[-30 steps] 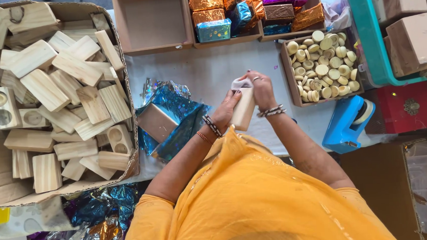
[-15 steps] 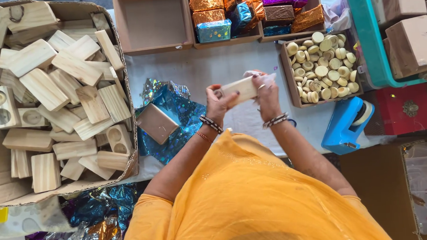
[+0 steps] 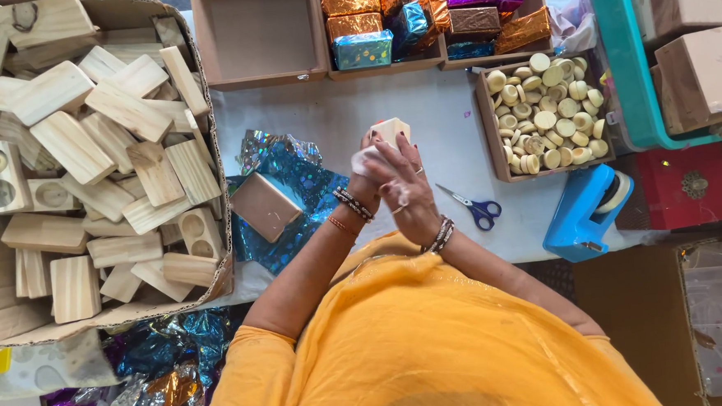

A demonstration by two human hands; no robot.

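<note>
While most of the stock sits idle, the work is at table centre. Far left: a big cardboard box [image 3: 208, 112] heaped w/ pale wooden blocks [image 3: 74, 148], some drilled w/ round cup holes. Below it, loose foil scraps [image 3: 160, 378] in blue, purple and gold.

Next right, a sheet of blue holographic foil [image 3: 294, 190] lies spread on the white tabletop [image 3: 291, 116], w/ a plain brown box [image 3: 265, 205] resting on it, untouched.

Centre: both hands are raised together over the table. Left hand [image 3: 366, 178] and right hand [image 3: 405, 188] are pressed close, fingers wrapped round a small pale wooden block [image 3: 390, 130]; only its top end pokes out above the fingertips. A bit of white wrap or tissue [image 3: 361, 160] shows at the left hand's side; can't tell how much of the block it covers.

Just right of the hands, blue-handled scissors [image 3: 477, 209] lie flat. Further right, an open tray of round cream-coloured wax discs [image 3: 542, 115], then a blue tape dispenser [image 3: 584, 212] and a red box [image 3: 682, 194]. At the top edge, trays of foil-wrapped boxes [image 3: 384, 20].

Risk, as I judge it: the block is held mid-air by palm pressure only, so a slack grip could drop it onto the table. A tight twist could tear the thin white wrap. The right elbow is near the scissors and dispenser and could knock them.
</note>
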